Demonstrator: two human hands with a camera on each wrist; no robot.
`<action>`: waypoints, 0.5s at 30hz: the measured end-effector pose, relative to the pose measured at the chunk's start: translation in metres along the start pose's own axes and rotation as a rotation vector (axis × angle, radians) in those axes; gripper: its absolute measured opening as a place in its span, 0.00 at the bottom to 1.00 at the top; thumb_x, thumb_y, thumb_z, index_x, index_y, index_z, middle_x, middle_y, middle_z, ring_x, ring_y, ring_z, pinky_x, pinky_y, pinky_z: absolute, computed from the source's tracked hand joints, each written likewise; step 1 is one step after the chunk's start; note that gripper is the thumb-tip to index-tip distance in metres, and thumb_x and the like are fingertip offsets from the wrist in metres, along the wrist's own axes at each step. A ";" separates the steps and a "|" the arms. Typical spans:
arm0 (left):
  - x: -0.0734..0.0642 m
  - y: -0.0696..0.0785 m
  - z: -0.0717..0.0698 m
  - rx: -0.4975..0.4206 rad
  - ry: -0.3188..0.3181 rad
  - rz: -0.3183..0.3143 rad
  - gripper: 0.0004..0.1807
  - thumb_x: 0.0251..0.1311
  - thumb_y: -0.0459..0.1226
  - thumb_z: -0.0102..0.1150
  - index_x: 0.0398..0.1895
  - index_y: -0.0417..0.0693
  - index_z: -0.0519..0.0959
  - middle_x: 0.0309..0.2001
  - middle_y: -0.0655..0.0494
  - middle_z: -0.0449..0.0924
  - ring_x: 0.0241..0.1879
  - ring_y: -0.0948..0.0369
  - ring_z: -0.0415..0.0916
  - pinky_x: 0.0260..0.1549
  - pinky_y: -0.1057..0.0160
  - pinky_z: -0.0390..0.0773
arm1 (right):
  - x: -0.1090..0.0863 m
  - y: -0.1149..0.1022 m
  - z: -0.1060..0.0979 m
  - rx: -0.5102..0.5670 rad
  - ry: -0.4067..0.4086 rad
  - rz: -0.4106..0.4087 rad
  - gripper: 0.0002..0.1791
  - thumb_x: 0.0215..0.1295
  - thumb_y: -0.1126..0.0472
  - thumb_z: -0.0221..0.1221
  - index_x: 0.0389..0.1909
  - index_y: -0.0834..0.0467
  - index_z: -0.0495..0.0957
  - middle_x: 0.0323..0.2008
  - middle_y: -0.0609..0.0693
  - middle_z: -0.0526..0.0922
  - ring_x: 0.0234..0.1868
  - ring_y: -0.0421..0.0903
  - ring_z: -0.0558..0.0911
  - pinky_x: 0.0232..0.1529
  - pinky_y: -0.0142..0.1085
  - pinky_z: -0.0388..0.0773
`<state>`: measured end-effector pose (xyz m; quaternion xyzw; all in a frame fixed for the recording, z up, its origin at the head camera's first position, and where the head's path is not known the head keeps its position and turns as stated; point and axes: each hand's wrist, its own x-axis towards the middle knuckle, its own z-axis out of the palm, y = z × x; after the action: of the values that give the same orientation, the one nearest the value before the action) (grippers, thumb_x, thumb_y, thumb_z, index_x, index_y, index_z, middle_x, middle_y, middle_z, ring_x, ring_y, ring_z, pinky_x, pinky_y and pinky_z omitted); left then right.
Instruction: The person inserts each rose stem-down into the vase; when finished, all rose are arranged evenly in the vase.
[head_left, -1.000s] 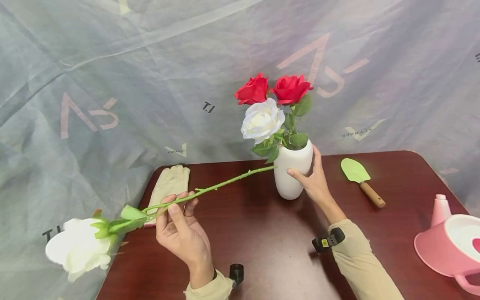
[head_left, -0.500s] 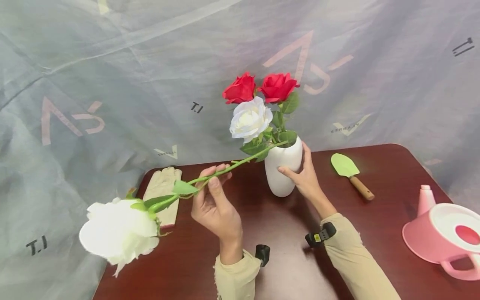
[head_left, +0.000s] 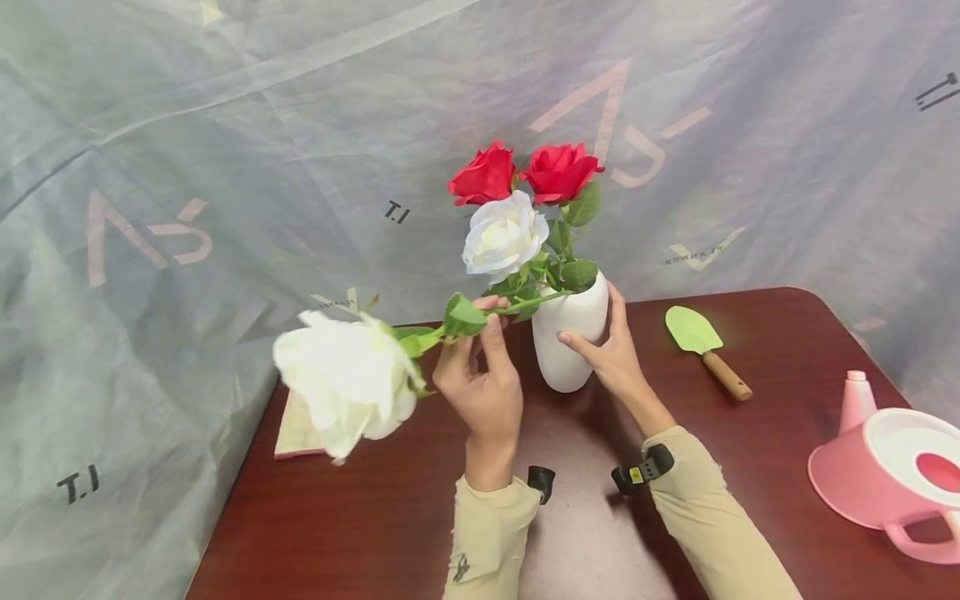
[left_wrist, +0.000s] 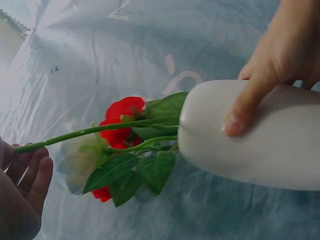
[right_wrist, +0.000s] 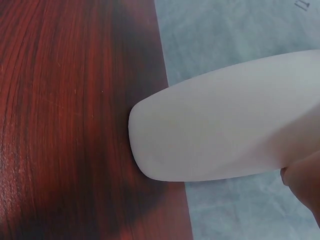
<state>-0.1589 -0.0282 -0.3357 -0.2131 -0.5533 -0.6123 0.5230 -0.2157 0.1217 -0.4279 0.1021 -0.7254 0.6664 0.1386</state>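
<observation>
My left hand (head_left: 483, 392) pinches the green stem of a white rose (head_left: 348, 379), whose bloom hangs out to the left. The stem's far end is at the mouth of a white vase (head_left: 566, 350); in the left wrist view the stem (left_wrist: 75, 134) runs right up to the rim. My right hand (head_left: 611, 354) grips the vase from its right side, thumb across the front. Two red roses (head_left: 561, 172) and a second white rose (head_left: 506, 236) stand in the vase. In the right wrist view the vase's base (right_wrist: 150, 140) meets the wooden table.
A green trowel (head_left: 705, 346) with a wooden handle lies right of the vase. Further right stands a pink watering can (head_left: 855, 483). A cream glove (head_left: 296, 429) at the table's left is partly hidden behind the held bloom. A grey printed sheet (head_left: 337, 125) hangs behind the table.
My left hand has moved right and up with the white rose, bringing its stem end from beside the vase to the mouth. My right hand keeps its hold on the vase.
</observation>
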 end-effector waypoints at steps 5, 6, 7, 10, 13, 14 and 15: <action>-0.007 -0.006 0.010 -0.015 -0.086 -0.016 0.07 0.58 0.19 0.53 0.39 0.24 0.77 0.35 0.36 0.80 0.39 0.47 0.79 0.40 0.54 0.79 | -0.002 0.000 -0.003 -0.027 0.010 -0.005 0.51 0.52 0.66 0.67 0.71 0.58 0.44 0.68 0.56 0.54 0.62 0.53 0.61 0.55 0.50 0.60; -0.009 -0.007 0.011 -0.012 -0.101 -0.024 0.08 0.58 0.20 0.53 0.39 0.25 0.77 0.36 0.36 0.80 0.40 0.46 0.79 0.40 0.54 0.79 | -0.002 0.000 -0.003 -0.027 0.008 -0.009 0.51 0.52 0.66 0.67 0.71 0.58 0.44 0.68 0.56 0.54 0.62 0.54 0.61 0.55 0.51 0.60; -0.010 -0.009 0.013 -0.005 -0.110 -0.030 0.08 0.58 0.20 0.53 0.40 0.24 0.78 0.36 0.36 0.80 0.40 0.47 0.79 0.41 0.54 0.79 | -0.002 -0.001 -0.004 -0.029 0.006 -0.009 0.51 0.53 0.66 0.67 0.71 0.58 0.44 0.68 0.56 0.54 0.62 0.54 0.62 0.55 0.50 0.61; -0.012 -0.013 0.015 0.240 -0.167 0.033 0.10 0.60 0.24 0.53 0.43 0.23 0.75 0.37 0.38 0.80 0.42 0.50 0.78 0.44 0.59 0.77 | -0.001 -0.002 -0.006 -0.029 0.008 -0.014 0.51 0.53 0.66 0.67 0.71 0.58 0.44 0.68 0.56 0.55 0.60 0.53 0.63 0.53 0.50 0.62; -0.017 -0.017 0.016 0.864 -0.295 0.293 0.14 0.63 0.31 0.52 0.46 0.24 0.75 0.41 0.38 0.79 0.46 0.50 0.75 0.49 0.58 0.73 | 0.000 -0.003 -0.009 -0.031 0.018 -0.016 0.51 0.52 0.67 0.67 0.71 0.58 0.45 0.67 0.56 0.56 0.59 0.53 0.64 0.53 0.50 0.63; -0.020 -0.018 0.017 1.058 -0.314 0.392 0.17 0.64 0.34 0.51 0.47 0.25 0.74 0.43 0.37 0.78 0.49 0.49 0.73 0.51 0.57 0.70 | 0.000 -0.003 -0.010 -0.036 0.020 -0.016 0.51 0.52 0.67 0.67 0.71 0.58 0.45 0.67 0.56 0.56 0.59 0.53 0.64 0.53 0.50 0.62; -0.023 -0.019 0.017 1.240 -0.331 0.512 0.18 0.64 0.37 0.51 0.47 0.26 0.75 0.43 0.37 0.77 0.49 0.49 0.72 0.52 0.55 0.69 | 0.000 -0.003 -0.011 -0.040 0.022 -0.013 0.51 0.52 0.67 0.67 0.71 0.58 0.45 0.67 0.56 0.55 0.59 0.53 0.64 0.53 0.49 0.62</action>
<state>-0.1722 -0.0069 -0.3589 -0.0892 -0.8061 0.0002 0.5850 -0.2140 0.1322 -0.4244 0.0967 -0.7364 0.6519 0.1533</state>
